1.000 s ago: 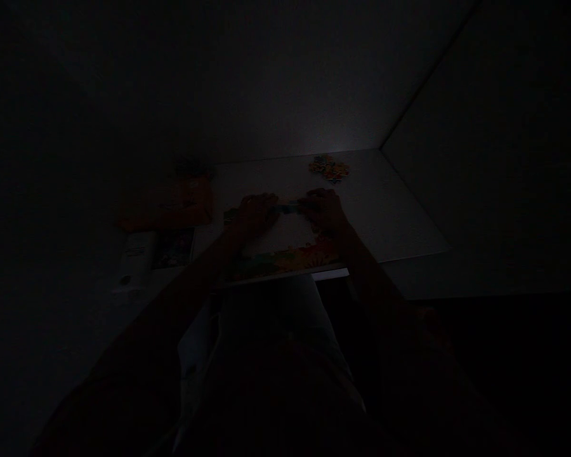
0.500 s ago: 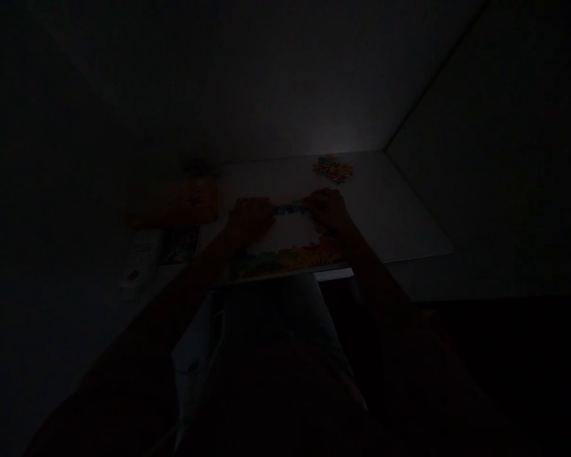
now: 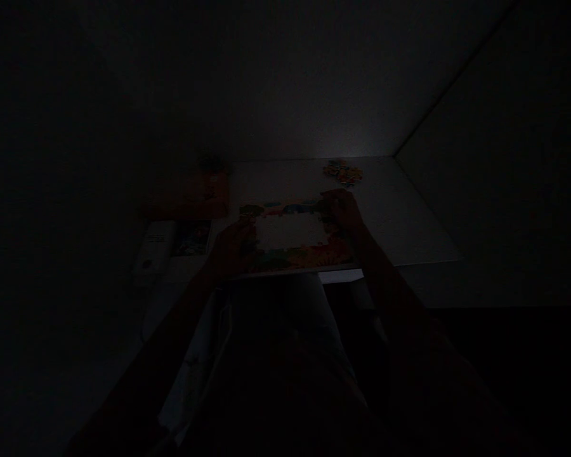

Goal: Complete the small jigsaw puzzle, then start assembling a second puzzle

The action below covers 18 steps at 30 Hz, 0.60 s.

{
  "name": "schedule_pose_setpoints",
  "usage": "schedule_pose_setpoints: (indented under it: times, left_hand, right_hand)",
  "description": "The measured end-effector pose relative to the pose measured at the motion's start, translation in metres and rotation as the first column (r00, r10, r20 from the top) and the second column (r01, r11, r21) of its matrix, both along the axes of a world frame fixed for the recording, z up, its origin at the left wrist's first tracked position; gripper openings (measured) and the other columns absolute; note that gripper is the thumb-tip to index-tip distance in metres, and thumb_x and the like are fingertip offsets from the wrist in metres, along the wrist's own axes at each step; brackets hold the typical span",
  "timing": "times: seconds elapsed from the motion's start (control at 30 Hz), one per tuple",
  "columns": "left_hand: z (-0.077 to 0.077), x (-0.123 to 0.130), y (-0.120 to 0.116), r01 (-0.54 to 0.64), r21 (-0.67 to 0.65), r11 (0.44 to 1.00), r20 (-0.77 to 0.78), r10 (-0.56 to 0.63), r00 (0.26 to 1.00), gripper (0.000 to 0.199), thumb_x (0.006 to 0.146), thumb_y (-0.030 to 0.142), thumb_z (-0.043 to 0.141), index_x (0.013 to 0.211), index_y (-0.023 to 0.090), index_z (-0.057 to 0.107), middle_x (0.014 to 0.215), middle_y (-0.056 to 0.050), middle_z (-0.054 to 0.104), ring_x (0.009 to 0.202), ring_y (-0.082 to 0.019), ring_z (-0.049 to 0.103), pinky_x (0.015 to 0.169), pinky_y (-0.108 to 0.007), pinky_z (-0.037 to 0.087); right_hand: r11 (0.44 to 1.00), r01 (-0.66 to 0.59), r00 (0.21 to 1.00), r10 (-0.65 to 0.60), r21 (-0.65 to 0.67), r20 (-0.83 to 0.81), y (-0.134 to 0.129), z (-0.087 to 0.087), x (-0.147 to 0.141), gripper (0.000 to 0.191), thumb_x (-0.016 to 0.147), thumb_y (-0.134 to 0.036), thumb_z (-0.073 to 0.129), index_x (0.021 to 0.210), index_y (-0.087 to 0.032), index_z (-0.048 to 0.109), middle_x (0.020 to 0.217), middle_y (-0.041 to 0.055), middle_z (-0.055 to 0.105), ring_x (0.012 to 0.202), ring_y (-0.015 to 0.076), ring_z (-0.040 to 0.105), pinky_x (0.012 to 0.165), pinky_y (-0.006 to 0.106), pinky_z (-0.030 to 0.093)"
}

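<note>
In very dim light, a rectangular puzzle border (image 3: pixel 295 256) of joined, colourful pieces lies near the table's front edge, with a pale bare middle. My left hand (image 3: pixel 233 246) rests at its left side, near the lower left corner. At the upper right corner is my right hand (image 3: pixel 341 207), touching the border. Both hands are too dark for their fingers to be made out well. Beyond my right hand, a pile of loose puzzle pieces (image 3: pixel 343 172) sits near the back of the table.
The white table (image 3: pixel 394 216) meets a wall behind. At the left stand an orange box or bag (image 3: pixel 190 195), a white box (image 3: pixel 155 247) and a dark picture card (image 3: pixel 191 238). My legs are below the front edge.
My left hand has moved from the border's upper left corner down to its left side, uncovering that corner. My right hand stays at the upper right. The whole view has shifted slightly.
</note>
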<state>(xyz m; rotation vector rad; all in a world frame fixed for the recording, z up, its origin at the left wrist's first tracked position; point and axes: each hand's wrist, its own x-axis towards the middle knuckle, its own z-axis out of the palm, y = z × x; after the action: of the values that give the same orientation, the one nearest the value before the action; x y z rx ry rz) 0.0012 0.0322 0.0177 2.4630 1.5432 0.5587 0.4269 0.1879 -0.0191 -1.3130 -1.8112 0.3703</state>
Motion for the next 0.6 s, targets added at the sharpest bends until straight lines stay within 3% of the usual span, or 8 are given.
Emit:
schedule_pose_setpoints:
  times: [0.17, 0.3, 0.37, 0.47, 0.6]
  left_hand:
    - [-0.006, -0.005, -0.008, 0.068, 0.001, 0.998, -0.111, -0.067, 0.992, 0.09, 0.113, 0.065, 0.063, 0.186, 0.018, 0.041, 0.194, -0.022, 0.039, 0.181, -0.04, 0.037, 0.147, -0.064, 0.028]
    - [-0.004, 0.0, -0.009, 0.02, -0.045, 0.999, -0.159, -0.027, 0.987, 0.091, 0.114, 0.063, 0.062, 0.188, 0.016, 0.038, 0.195, -0.021, 0.036, 0.183, -0.037, 0.033, 0.149, -0.061, 0.025]
    - [-0.004, 0.003, -0.008, 0.003, -0.056, 0.998, -0.165, -0.012, 0.986, 0.09, 0.115, 0.064, 0.061, 0.188, 0.017, 0.038, 0.196, -0.02, 0.033, 0.184, -0.036, 0.031, 0.149, -0.06, 0.025]
    - [-0.006, 0.005, -0.008, -0.014, -0.034, 0.999, -0.162, 0.008, 0.987, 0.088, 0.117, 0.064, 0.059, 0.188, 0.018, 0.039, 0.197, -0.019, 0.032, 0.184, -0.035, 0.03, 0.15, -0.058, 0.023]
    - [-0.008, 0.006, -0.007, -0.024, -0.042, 0.999, -0.137, 0.018, 0.99, 0.086, 0.117, 0.065, 0.059, 0.188, 0.02, 0.041, 0.197, -0.018, 0.033, 0.184, -0.035, 0.031, 0.149, -0.06, 0.024]
  right_hand:
    - [0.994, 0.089, 0.966, -0.1, -0.057, -0.238, -0.005, 0.005, -0.005, 0.084, 0.096, -0.104, 0.059, 0.115, -0.028, 0.088, 0.125, 0.0125, 0.088, 0.12, 0.035, 0.08, 0.109, 0.056, 0.064]
    - [0.99, 0.131, 0.941, -0.14, -0.05, -0.307, -0.018, 0.015, -0.005, 0.078, 0.099, -0.1, 0.058, 0.113, -0.028, 0.085, 0.129, 0.0134, 0.088, 0.123, 0.0354, 0.08, 0.109, 0.057, 0.065]
    - [0.993, 0.109, 0.964, -0.115, -0.038, -0.242, -0.035, 0.018, -0.001, 0.067, 0.104, -0.091, 0.061, 0.115, -0.028, 0.085, 0.128, 0.0139, 0.088, 0.121, 0.0357, 0.081, 0.109, 0.059, 0.066]
    - [1.0, 0.014, 1.0, -0.014, 0.002, 0.006, -0.071, 0.018, 0.009, 0.048, 0.109, -0.072, 0.065, 0.123, -0.029, 0.085, 0.132, 0.014, 0.087, 0.124, 0.0368, 0.083, 0.113, 0.061, 0.066]
    - [0.995, -0.103, 0.942, 0.097, 0.003, 0.322, -0.124, 0.011, 0.019, 0.044, 0.116, -0.055, 0.06, 0.143, -0.03, 0.082, 0.154, 0.0134, 0.083, 0.139, 0.0378, 0.08, 0.122, 0.061, 0.064]
